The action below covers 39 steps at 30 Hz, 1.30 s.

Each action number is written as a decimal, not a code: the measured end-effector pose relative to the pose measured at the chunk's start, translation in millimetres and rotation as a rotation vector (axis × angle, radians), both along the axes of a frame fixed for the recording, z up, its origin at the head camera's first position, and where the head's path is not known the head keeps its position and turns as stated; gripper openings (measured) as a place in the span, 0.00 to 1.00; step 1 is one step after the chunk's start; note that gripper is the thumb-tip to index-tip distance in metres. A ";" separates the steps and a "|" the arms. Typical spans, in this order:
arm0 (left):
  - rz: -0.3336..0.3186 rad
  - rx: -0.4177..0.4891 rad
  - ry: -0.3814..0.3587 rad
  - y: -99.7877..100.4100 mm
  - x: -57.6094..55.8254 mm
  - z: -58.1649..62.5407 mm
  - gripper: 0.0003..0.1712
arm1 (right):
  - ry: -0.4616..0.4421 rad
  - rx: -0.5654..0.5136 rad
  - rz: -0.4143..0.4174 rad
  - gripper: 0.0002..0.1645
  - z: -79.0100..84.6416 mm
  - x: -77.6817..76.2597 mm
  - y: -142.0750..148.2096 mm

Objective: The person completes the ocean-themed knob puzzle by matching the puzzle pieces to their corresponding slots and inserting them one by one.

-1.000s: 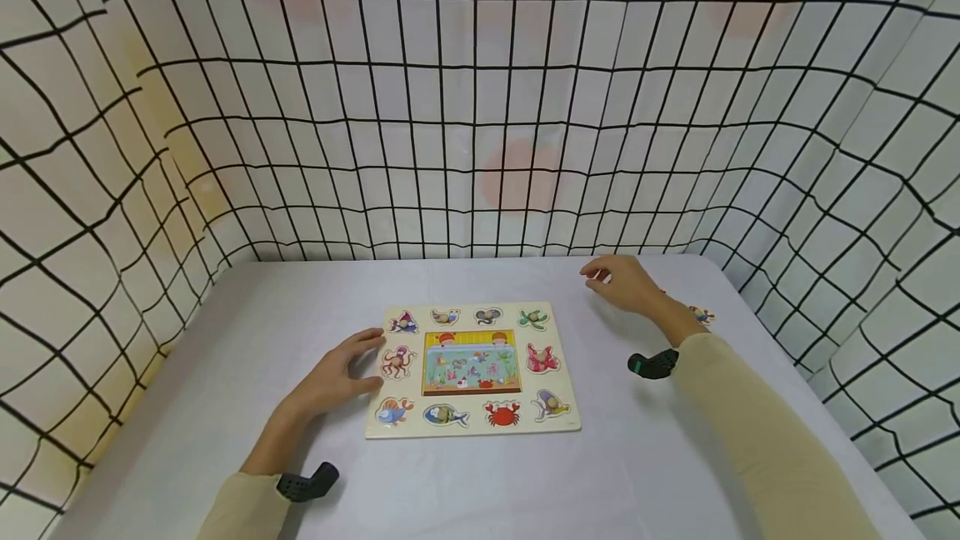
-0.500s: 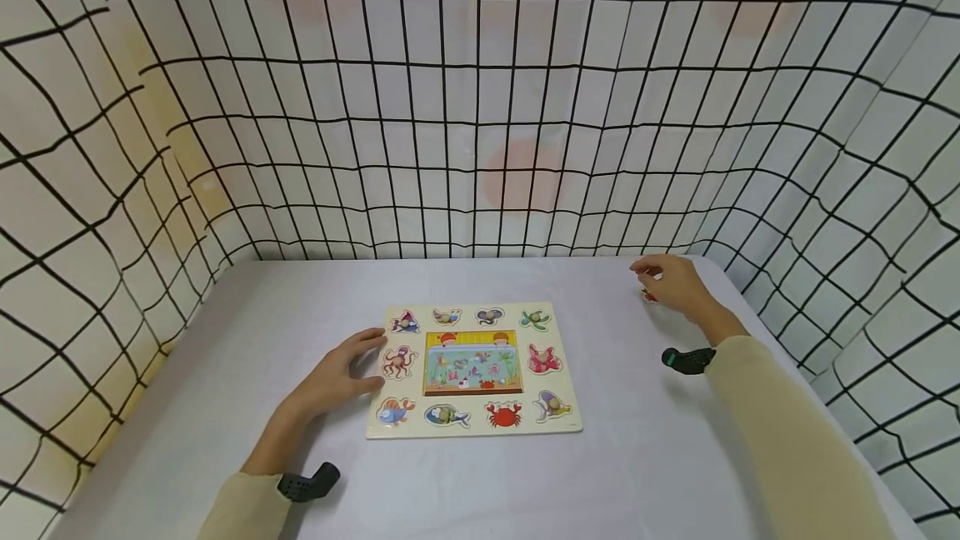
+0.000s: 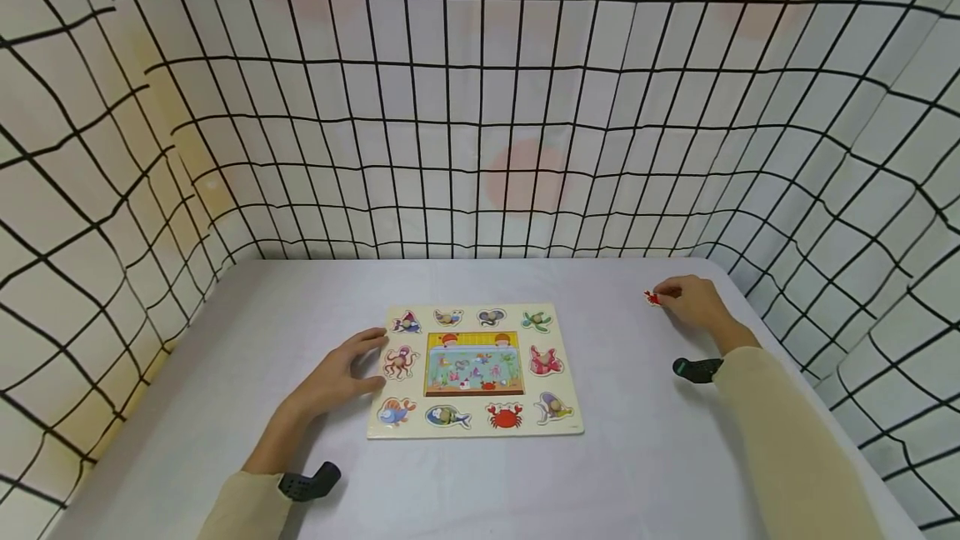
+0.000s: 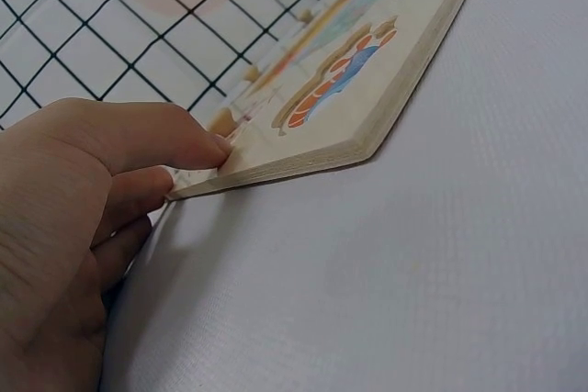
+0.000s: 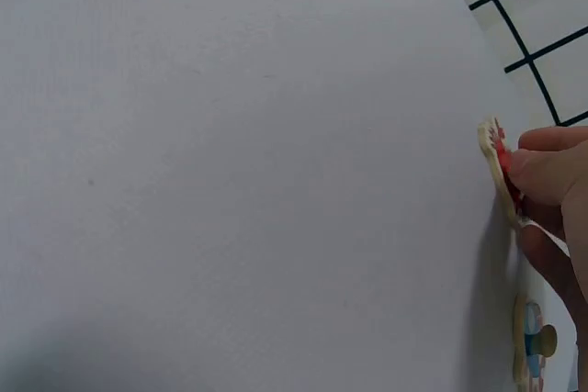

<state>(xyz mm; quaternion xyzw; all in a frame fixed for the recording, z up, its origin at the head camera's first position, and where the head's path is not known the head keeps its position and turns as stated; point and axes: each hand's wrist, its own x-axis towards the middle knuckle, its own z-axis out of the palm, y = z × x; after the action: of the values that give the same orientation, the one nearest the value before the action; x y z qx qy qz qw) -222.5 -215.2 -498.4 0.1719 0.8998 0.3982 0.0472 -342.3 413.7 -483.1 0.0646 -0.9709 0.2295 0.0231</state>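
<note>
A wooden peg puzzle board [image 3: 474, 432] with sea animals lies flat on the table, its aquarium picture in the middle. My left hand [image 3: 337, 377] rests at the board's left edge, thumb and fingers spread apart; in the left wrist view the thumb [image 4: 197, 140] touches the board's edge. At the far right, my right hand [image 3: 693, 302] pinches a red crab puzzle piece [image 3: 651, 298] by its top. In the right wrist view the crab piece stands tilted, close to the tabletop. A second puzzle piece [image 5: 524, 346], blue and orange with a wooden knob, lies beside that hand.
A white cloth covers the table [image 3: 480, 490]. Black netting [image 3: 480, 123] over white sheeting walls in the back and both sides. The right hand works near the table's right back corner.
My right hand has swept right, then down and back a little onto the red crab piece, and now pinches it. My left hand stays at the board's edge.
</note>
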 end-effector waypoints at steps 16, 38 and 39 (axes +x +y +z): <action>0.002 -0.015 -0.008 1.8 -1.0 0.6 0.42 | 0.030 0.011 -0.030 0.14 4.0 8.9 -8.7; -0.001 -0.005 0.004 -1.0 -1.0 -2.6 0.42 | 0.063 -0.071 0.098 0.10 24.0 22.2 -42.6; -0.001 -0.004 0.003 -1.0 -0.6 -2.1 0.42 | 0.062 -0.077 0.104 0.09 24.0 23.8 -46.3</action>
<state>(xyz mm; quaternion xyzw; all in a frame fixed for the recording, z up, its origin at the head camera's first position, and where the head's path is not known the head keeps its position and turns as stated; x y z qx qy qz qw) -223.1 -216.2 -500.5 0.1728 0.9006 0.3962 0.0461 -318.5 367.3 -459.1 0.1209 -0.9556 0.2653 0.0436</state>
